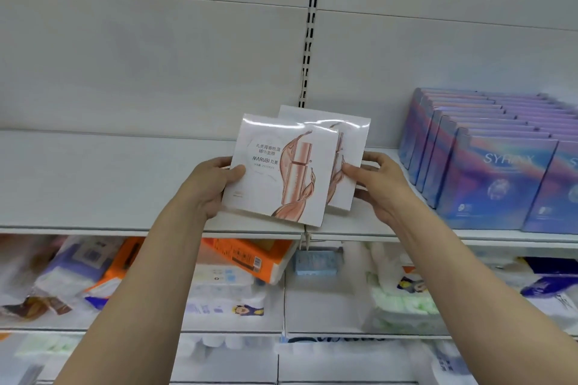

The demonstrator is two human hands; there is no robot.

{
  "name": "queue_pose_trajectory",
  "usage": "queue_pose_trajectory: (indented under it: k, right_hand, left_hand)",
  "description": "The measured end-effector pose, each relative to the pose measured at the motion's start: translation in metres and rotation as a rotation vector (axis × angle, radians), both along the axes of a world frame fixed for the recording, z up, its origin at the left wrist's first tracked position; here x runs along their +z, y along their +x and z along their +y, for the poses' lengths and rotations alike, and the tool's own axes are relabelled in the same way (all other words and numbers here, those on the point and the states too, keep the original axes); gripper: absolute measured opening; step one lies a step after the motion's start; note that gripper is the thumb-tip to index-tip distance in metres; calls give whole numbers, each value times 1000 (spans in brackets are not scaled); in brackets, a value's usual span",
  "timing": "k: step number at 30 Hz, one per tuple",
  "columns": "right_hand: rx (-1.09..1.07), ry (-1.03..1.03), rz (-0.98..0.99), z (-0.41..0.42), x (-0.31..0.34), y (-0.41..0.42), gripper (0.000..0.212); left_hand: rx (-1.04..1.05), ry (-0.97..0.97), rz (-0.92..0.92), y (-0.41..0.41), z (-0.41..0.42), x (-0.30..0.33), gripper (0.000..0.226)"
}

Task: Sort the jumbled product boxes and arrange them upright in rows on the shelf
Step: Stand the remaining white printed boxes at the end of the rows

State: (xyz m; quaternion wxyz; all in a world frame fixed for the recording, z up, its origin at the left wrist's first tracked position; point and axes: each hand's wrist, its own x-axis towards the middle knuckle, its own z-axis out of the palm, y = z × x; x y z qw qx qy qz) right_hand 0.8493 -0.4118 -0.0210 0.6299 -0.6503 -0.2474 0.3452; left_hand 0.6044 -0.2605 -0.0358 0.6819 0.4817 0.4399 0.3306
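A white MARUBI box [275, 170] is gripped at its left edge by the left hand [208, 186], thumb on the front, and is held tilted above the white shelf [93, 184]. A second white box [347, 147], overlapped behind it, is pinched at its right edge by the right hand [380, 184]. Upright rows of blue-purple SYRINX boxes [497, 172] are seen standing on the shelf to the right

Two white boxes [278, 172], many purple boxes [497, 178].
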Motion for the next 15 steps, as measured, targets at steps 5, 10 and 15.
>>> queue_pose_trajectory:
  k: [5,10,15]
  right_hand:
    - [-70,151,-110,-42,30,18,41]
    - [-105,324,-123,-111,71,56,48]
    - [-171,356,-148,-207,88,117,47]
  left_hand:
    - [93,239,-159,8,-49,22,30]
    - [121,367,-293,45,-114,56,35]
    - [54,443,-383,112,-193,78,35]
